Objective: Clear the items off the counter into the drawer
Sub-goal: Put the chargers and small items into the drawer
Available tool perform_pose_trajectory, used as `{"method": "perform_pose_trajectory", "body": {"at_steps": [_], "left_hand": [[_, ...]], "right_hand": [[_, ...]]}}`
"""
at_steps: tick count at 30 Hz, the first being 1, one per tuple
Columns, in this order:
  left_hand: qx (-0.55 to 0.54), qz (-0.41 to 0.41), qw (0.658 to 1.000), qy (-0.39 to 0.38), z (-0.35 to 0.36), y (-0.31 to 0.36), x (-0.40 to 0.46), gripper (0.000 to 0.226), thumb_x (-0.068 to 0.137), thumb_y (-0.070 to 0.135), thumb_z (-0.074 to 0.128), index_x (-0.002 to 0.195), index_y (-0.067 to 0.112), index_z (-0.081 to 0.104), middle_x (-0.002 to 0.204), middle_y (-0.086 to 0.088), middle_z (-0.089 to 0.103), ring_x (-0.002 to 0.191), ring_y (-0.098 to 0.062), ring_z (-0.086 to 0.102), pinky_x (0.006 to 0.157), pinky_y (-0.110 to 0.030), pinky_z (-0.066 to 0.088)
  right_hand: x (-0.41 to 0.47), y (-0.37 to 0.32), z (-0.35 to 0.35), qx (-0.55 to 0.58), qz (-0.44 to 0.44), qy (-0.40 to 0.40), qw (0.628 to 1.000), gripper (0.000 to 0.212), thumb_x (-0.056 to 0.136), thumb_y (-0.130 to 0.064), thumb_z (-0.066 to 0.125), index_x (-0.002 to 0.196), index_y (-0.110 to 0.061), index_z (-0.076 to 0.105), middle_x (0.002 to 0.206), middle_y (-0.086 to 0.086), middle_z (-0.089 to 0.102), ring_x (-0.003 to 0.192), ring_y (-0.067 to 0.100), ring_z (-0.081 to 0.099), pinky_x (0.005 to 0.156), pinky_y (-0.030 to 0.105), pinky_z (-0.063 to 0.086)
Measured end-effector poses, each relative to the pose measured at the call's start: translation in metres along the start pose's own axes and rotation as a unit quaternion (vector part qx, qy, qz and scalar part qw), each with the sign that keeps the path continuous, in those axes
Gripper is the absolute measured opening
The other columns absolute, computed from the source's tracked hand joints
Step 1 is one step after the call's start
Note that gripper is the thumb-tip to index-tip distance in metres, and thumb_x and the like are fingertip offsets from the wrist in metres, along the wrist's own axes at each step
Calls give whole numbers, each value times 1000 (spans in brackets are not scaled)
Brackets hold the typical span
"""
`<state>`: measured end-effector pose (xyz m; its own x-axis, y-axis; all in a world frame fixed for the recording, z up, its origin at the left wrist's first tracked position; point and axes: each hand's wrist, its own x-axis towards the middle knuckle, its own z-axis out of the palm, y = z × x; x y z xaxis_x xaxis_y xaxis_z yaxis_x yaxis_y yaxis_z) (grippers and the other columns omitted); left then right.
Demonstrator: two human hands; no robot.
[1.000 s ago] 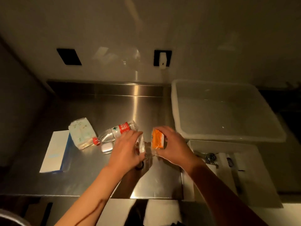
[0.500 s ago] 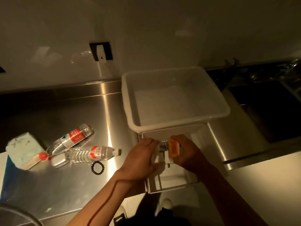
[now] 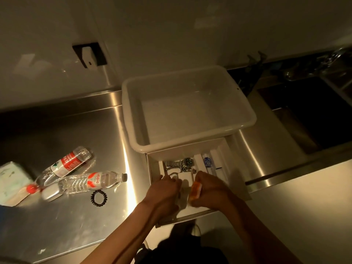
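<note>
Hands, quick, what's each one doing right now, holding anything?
Left hand: closed over the open drawer; what it holds cannot be told.
Right hand: closed on a small orange packet.

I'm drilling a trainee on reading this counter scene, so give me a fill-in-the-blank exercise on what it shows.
1. The right hand holds a small ____ packet over the open drawer.
2. The number of plastic bottles lying on the steel counter is ____.
3. The wristwatch lies inside the ____.
4. The black coiled hair tie rests on the ____.

Missing words: orange; two; drawer; counter
</note>
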<state>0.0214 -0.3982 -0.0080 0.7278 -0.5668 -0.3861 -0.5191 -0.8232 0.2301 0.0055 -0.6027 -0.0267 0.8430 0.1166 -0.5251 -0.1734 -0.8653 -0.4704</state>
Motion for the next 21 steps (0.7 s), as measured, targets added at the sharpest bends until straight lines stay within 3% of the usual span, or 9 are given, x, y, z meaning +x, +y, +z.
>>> {"method": "perform_pose_trajectory", "body": {"at_steps": [4, 6, 11, 14, 16, 21], "left_hand": [[-26, 17, 999, -23, 0, 7, 7, 31, 88, 25, 70, 117, 24, 59, 118, -6, 64, 111, -27, 60, 88, -35, 46], [-29, 32, 999, -29, 0, 9, 9, 26, 91, 23, 64, 116, 28, 59, 115, -5, 64, 109, -28, 62, 81, -35, 45], [-16, 43, 999, -19, 5, 8, 13, 33, 96, 21, 60, 127, 30, 60, 132, -2, 57, 120, -26, 56, 91, -40, 53], [-2, -4, 1000, -20, 9, 6, 14, 29, 99, 23, 57, 127, 23, 65, 128, -6, 59, 116, -25, 60, 94, -37, 54], [-9, -21, 999, -22, 10, 9, 16, 26, 100, 25, 56, 123, 18, 67, 122, -9, 62, 111, -25, 63, 92, -35, 53], [-24, -43, 999, -21, 13, 9, 20, 30, 102, 30, 53, 123, 13, 65, 121, -9, 64, 113, -25, 62, 93, -36, 53]], "right_hand": [[0, 2, 6, -8, 43, 1, 999, 80, 42, -69, 78, 108, -31, 51, 101, -11, 57, 96, 14, 57, 86, 37, 53], [5, 5, 10, -25, 44, 4, 999, 82, 46, -70, 77, 111, -26, 57, 104, -7, 54, 101, 17, 54, 89, 36, 50], [20, 14, 21, -115, 29, 23, 993, 44, 77, -47, 78, 109, -21, 62, 112, 3, 58, 103, 22, 55, 83, 31, 41], [20, 14, 24, -118, 24, 10, 993, 29, 75, -44, 79, 91, -29, 60, 90, -5, 57, 84, 17, 56, 72, 28, 40], [19, 10, 25, -115, 31, -4, 993, 25, 76, -42, 79, 84, -31, 58, 81, -8, 58, 79, 17, 59, 70, 29, 44], [21, 5, 23, -138, 35, -18, 990, 31, 79, -44, 78, 102, -26, 67, 98, 0, 71, 85, 20, 64, 78, 33, 50]]}}
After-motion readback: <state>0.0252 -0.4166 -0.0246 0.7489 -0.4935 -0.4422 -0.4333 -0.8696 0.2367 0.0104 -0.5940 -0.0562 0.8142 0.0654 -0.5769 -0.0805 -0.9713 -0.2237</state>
